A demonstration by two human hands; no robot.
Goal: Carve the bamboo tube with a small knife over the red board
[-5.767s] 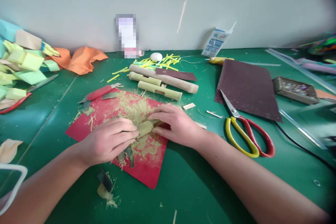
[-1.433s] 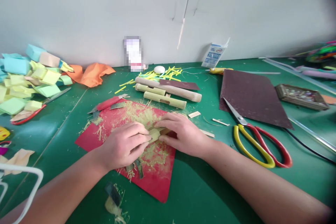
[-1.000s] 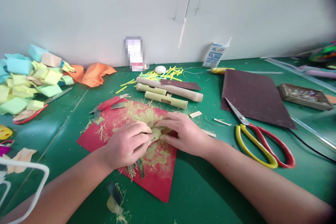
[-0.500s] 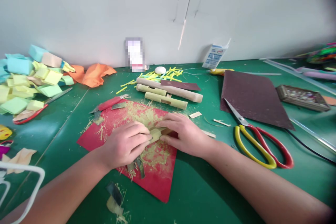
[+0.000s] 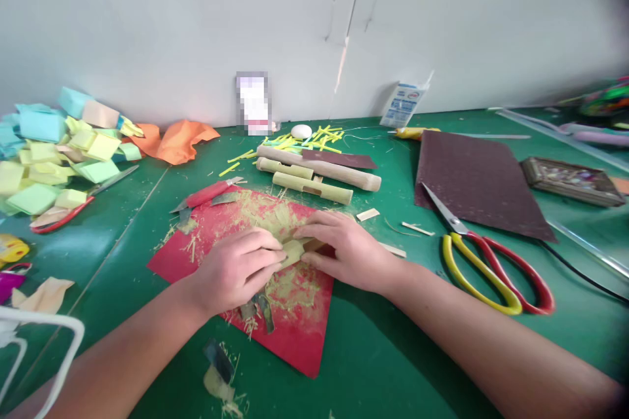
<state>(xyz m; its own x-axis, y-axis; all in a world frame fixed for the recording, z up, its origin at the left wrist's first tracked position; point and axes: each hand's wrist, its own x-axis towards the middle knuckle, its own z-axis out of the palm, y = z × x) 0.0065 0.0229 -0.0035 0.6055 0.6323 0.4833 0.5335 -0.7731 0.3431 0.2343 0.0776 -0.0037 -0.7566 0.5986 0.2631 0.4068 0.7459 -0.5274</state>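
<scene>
Both hands meet over a red sheet point(image 5: 299, 347) strewn with pale shavings. My left hand point(image 5: 240, 268) has its fingers closed on the left end of a short bamboo piece point(image 5: 293, 253). From the other side, my right hand point(image 5: 346, 252) grips the same piece, thumb below and fingers above. Much of the bamboo is hidden by the fingers. Dark scraps of sandpaper point(image 5: 265, 313) lie by the left wrist. A red-handled craft knife point(image 5: 209, 194) rests at the sheet's upper left edge.
Behind the sheet lie notched bamboo tubes point(image 5: 312, 188) and yellow strips point(image 5: 327, 139) around a white egg-shaped object point(image 5: 301, 131). Large scissors point(image 5: 462, 236) overlap a dark sandpaper sheet point(image 5: 476, 183) at right. Folded paper pieces point(image 5: 44, 150) heap up at left; a phone point(image 5: 254, 103) leans on the wall.
The view has shifted slightly, so the surroundings sit a little further right. Both hands keep their hold on the bamboo piece, with hardly any visible movement.
</scene>
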